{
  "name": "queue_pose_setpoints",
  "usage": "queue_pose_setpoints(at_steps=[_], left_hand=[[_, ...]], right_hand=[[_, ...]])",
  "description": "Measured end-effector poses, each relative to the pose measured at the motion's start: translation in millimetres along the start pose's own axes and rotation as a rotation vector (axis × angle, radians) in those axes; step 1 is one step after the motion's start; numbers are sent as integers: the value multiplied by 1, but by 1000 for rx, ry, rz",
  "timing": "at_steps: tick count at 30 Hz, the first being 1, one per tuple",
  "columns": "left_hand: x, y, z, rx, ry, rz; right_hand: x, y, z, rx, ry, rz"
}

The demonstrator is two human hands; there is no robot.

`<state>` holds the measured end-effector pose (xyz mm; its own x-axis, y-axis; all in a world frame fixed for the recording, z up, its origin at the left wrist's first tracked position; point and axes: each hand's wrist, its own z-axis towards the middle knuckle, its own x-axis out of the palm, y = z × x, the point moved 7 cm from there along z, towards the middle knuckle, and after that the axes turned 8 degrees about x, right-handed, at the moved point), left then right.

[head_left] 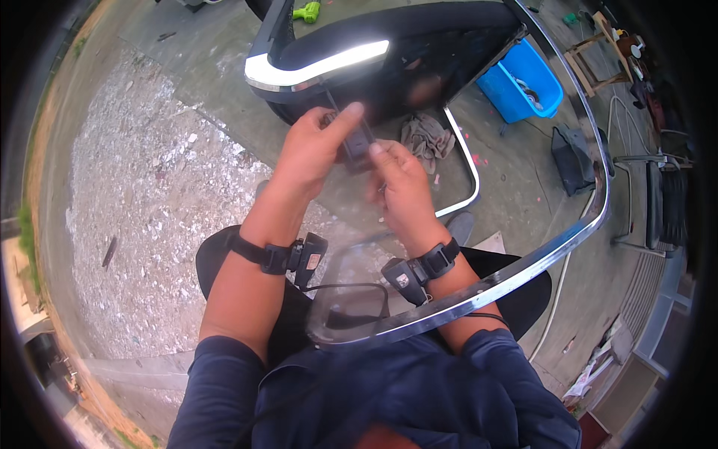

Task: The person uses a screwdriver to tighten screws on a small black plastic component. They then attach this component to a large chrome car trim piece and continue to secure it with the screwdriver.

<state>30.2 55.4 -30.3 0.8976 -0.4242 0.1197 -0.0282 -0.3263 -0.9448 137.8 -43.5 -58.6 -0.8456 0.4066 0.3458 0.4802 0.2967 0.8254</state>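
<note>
1. Large glass pane (523, 172) with chrome trim (523, 262) rests across the lap, far end toward the concrete floor (224, 67). Risk: it slides off and cracks if the knees shift.
2. Black housing (389, 45) with bright strip sits just beyond the hands; a jolt could scrape the pane.
3. Left hand (310, 150) and right hand (404, 187) both pinch a small black part (357, 144) over the pane. Risk: slipping grip drops it on the glass.
</note>
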Motion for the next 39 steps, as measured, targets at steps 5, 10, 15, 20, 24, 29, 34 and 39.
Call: queue_pose_setpoints(at_steps=[5,10,15,20,24,29,34,39], left_hand=[[-17,3,-11,31,-39,-95],[-10,-4,-7,-23,87,-259],[-13,-6,2,47,120,-59],[-13,-25,-4,138,-2,244],[-21,-85,-18,357,-243,977],[-39,-129,30,807,-169,1157],[-34,-127,57,718,-7,1176],[-35,-123,66,671,-19,1160]], right_hand=[[19,-47,0,421,282,569],[59,-56,-2,548,410,793],[39,-24,-6,220,220,202],[29,20,-14,-187,88,-163],[35,17,-7,-104,126,-14],[39,14,-3,-63,155,8],[35,13,-3,-73,155,20],[35,13,-3,-71,161,50]])
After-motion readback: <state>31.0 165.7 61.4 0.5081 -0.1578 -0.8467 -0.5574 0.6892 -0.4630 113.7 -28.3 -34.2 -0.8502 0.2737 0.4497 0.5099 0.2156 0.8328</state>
